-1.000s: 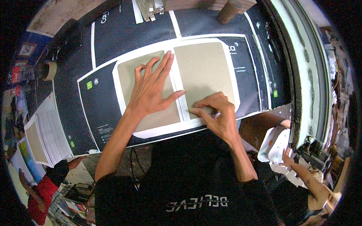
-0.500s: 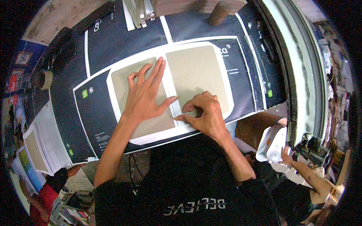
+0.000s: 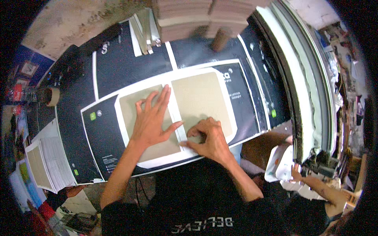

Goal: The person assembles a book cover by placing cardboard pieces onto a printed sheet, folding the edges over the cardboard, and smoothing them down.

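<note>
**Two grey boards on white sheet, both hands on the work**

Workpiece: white sheet lying on a black printed sheet at the near edge of the table. Left board and right board sit flat on it side by side, narrow white gap between, white margin around the pair.

Left hand: spread, palm down on left board, not grasping. Longest fingertips and thumb tip reach the gap.

Right hand: fingers curled over the near inner corner of right board, thumb tip at the near end of the gap. Can't tell if anything is pinched.

Surroundings: paper stack at the left end. Loose strips and a brown cylinder toward the far side. Lower right, a co-worker's hand is at a white piece, well apart from the boards.
</note>
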The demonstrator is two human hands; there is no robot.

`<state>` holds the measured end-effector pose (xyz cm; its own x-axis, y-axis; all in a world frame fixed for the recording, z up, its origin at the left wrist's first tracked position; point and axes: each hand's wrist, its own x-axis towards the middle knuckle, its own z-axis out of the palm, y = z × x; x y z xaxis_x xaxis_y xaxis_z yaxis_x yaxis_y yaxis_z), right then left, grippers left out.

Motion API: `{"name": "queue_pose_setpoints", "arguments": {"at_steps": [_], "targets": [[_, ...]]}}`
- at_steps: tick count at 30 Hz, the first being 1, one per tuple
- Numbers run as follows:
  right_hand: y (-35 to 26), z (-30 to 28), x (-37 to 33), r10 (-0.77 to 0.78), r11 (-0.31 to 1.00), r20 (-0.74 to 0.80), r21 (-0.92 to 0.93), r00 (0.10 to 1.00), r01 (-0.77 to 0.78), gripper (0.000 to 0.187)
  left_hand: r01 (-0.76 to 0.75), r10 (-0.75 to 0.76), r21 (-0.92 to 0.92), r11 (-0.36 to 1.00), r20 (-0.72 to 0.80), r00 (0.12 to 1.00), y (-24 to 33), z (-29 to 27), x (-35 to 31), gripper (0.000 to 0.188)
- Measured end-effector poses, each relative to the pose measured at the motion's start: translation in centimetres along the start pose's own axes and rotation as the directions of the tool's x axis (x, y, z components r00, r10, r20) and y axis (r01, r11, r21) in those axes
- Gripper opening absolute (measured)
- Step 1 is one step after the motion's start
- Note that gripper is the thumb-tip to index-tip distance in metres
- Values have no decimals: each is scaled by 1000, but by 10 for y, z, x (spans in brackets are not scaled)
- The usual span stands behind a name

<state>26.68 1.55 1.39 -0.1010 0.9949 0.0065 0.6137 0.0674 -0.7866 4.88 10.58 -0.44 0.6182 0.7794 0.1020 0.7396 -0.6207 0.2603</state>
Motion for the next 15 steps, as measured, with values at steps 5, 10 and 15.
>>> {"name": "queue_pose_setpoints", "arguments": {"at_steps": [5,10,15], "targets": [[-4,0,-2,-13,991,60,-136,998,21,36,32,-31,-11,999,10,999,0,5,-2,88],[-8,0,0,14,986,104,-168,994,4,38,28,-27,-45,999,10,1000,-1,3,-3,87],[-8,6,0,-18,988,76,-151,997,29,38,42,-41,-42,998,28,999,-1,5,-5,87]]}}
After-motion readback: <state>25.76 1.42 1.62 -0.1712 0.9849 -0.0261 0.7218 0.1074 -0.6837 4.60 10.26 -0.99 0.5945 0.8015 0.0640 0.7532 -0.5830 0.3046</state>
